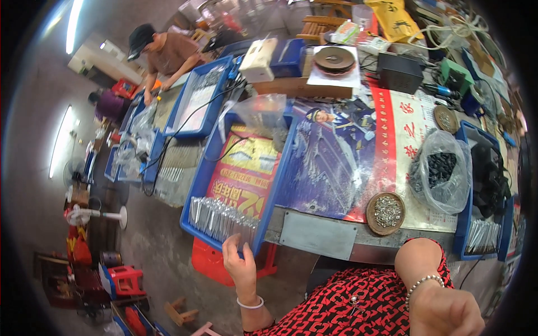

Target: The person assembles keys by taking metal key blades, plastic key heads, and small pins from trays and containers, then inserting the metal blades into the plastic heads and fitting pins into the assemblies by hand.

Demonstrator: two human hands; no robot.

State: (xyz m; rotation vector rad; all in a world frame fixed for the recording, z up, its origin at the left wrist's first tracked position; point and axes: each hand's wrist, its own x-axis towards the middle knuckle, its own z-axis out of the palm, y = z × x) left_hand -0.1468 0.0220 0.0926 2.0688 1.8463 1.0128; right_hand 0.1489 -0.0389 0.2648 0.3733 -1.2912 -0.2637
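Note:
My left hand (240,267), with a white bangle at the wrist, is at the near end of a long blue tray (276,201). Its thumb and fingers are apart, with nothing visible between them. Just beyond the fingertips, a dense row of thin silvery metal rods (221,218) lies in the tray, over red and yellow printed paper (241,179). At the lower right my right hand (448,311), below a beaded bracelet, is held away from the bench. Its fingers curl inward, and whatever they may enclose is hidden.
A round dish of small metal parts (385,213) sits near the bench edge. Behind it stands a clear bag of black pieces (441,171). Another blue tray (462,224) holds rods and black material at right. A red stool (210,263) is under the left tray. A co-worker (174,53) works at far left.

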